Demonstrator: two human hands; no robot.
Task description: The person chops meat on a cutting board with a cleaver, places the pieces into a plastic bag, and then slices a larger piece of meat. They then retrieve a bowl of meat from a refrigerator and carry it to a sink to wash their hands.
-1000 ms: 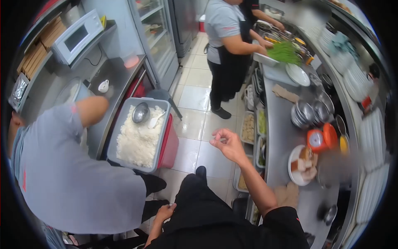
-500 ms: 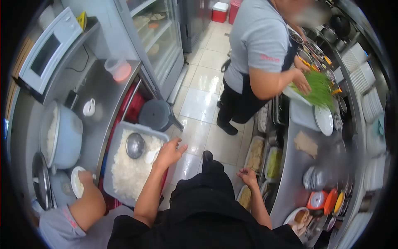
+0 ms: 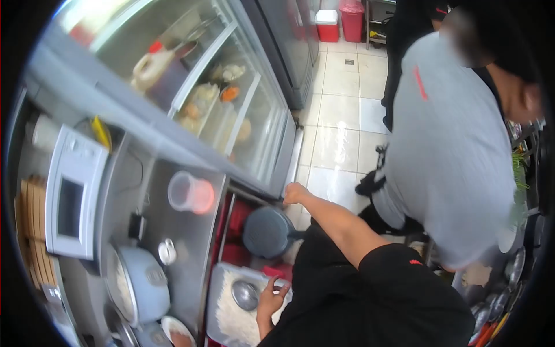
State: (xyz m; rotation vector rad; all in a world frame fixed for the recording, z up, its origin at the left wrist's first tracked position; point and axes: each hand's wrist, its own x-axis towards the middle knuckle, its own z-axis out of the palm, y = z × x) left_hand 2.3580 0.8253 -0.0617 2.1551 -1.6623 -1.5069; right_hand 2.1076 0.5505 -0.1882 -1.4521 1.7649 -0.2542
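My left hand (image 3: 272,301) hovers over the right edge of the tub of white rice (image 3: 228,315), its fingers loosely bent and apart, nothing in them. A round metal bowl (image 3: 245,295) lies on the rice beside it. Stretched forward, my right hand (image 3: 295,194) is closed near the lower corner of the glass-door fridge (image 3: 269,147). Whether it touches the fridge, or holds anything, I cannot make out. Below and left of that hand stands a dark grey stool (image 3: 267,232).
A steel counter (image 3: 188,231) on the left bears a plastic container (image 3: 191,192), a white cup (image 3: 167,252) and a rice cooker (image 3: 147,283). A microwave (image 3: 75,194) sits above. On the right, a co-worker in grey (image 3: 445,156) stands close by; another person in black is behind.
My view has turned left toward the fridge. My right hand has swung from the right-hand food containers across to the fridge side. The grey-shirted co-worker leans nearer, back toward me.
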